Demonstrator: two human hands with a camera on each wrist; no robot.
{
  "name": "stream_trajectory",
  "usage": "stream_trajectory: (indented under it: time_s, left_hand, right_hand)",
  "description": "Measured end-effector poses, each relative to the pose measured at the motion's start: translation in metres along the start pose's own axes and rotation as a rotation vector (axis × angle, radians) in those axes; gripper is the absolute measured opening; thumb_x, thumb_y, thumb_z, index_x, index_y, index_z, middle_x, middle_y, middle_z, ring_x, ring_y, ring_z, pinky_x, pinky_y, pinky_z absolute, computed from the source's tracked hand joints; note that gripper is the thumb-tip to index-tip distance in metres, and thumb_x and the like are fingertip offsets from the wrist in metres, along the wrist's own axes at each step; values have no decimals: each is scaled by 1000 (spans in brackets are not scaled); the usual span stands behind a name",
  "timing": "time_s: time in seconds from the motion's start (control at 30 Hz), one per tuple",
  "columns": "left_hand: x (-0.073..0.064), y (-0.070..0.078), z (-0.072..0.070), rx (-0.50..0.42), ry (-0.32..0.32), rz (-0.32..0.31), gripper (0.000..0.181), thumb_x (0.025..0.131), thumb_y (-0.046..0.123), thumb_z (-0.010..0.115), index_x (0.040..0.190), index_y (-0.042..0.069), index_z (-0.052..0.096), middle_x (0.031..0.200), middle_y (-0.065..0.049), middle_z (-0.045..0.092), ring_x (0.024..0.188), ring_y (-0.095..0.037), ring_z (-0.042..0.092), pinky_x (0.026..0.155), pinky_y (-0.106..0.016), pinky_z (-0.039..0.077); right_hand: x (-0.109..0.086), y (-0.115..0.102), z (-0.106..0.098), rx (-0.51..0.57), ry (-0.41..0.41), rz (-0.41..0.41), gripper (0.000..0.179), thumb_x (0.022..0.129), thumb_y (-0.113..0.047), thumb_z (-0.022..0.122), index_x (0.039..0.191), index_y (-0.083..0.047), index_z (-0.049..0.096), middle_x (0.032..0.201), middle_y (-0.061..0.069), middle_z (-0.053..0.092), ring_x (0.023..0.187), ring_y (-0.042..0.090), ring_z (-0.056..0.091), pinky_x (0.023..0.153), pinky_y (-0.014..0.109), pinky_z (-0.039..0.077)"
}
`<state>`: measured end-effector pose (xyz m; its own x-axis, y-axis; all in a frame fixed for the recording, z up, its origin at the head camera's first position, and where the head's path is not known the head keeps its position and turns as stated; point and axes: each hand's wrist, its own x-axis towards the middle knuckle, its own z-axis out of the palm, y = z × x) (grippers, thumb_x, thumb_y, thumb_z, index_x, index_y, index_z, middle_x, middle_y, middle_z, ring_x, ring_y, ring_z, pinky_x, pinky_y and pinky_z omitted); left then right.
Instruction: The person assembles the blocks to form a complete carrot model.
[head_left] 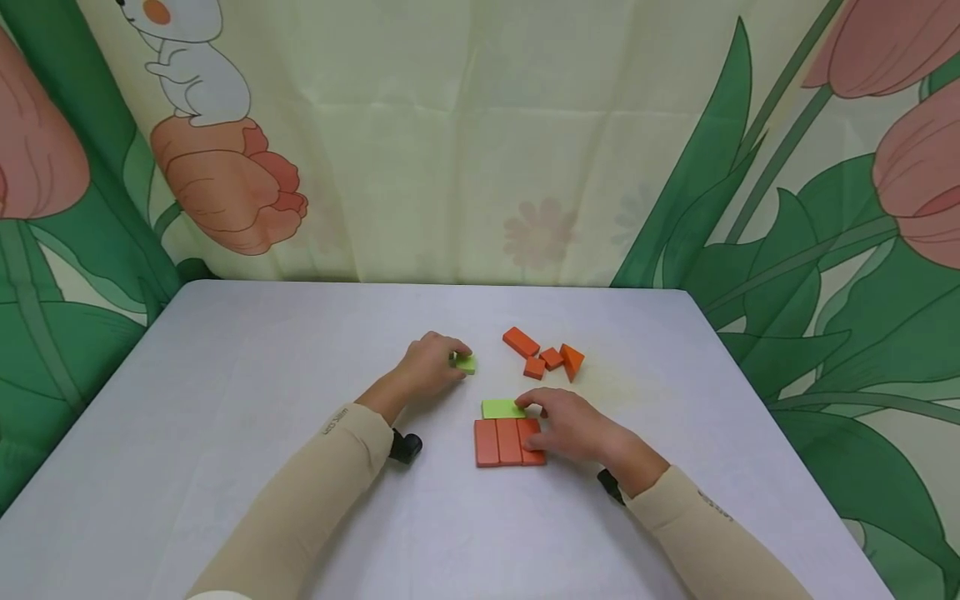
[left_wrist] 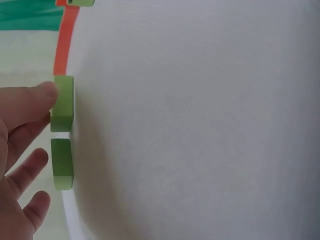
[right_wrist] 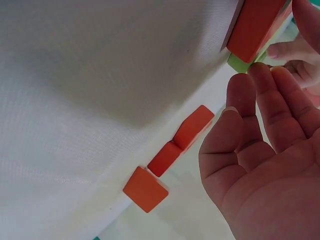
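Note:
My left hand (head_left: 429, 365) pinches a small green block (head_left: 467, 364) by its sides. In the left wrist view the thumb lies against this block (left_wrist: 63, 102), and a second green block (left_wrist: 62, 162) sits just below it, close to the other fingers. My right hand (head_left: 572, 422) rests over three red rectangular blocks (head_left: 497, 443) laid side by side, its thumb over the rightmost one. The index fingertip is at the right end of a long green block (head_left: 501, 409) lying along their far edge. In the right wrist view the fingers are loosely bent.
Beyond the right hand lie loose orange-red pieces: a rectangular block (head_left: 521, 342), two small square blocks (head_left: 552, 358) and a triangular block (head_left: 572, 362). A white cloth (head_left: 300, 333) covers the table. Behind it hangs a curtain (head_left: 420, 167) printed with tulips and a rabbit.

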<state>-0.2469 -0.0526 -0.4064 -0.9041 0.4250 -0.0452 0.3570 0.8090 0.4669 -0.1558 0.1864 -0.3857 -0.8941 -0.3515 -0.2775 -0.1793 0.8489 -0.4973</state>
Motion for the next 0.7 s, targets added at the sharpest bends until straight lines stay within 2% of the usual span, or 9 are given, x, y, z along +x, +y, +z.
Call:
stream_trajectory:
  time_s: [0.17,0.4,0.7]
  left_hand:
    - [-1,0,-1,-10,6,14,24,88,9,72,111,13,75,106,0,69,116,-28,53,98,-50,38]
    - [-1,2,0,-90,-78,-15,27,88,5,71,112,16,75,112,3,69,119,-25,54,101,-48,36]
    - [-10,11,5,-163,-147,-8,30,87,3,74,113,18,76,109,8,71,115,-20,57,99,-43,41]
  right_hand:
    - [0,-1,-1,7,0,1,51,85,-19,82,131,-15,63,125,-3,61,110,21,56,92,40,50]
    - [0,-2,-1,7,3,8,51,85,-19,82,131,-15,63,125,-3,61,110,21,56,91,39,50]
    - [-1,-2,0,4,-2,21,52,84,-19,83,132,-16,63,126,-2,61,111,22,57,92,41,50]
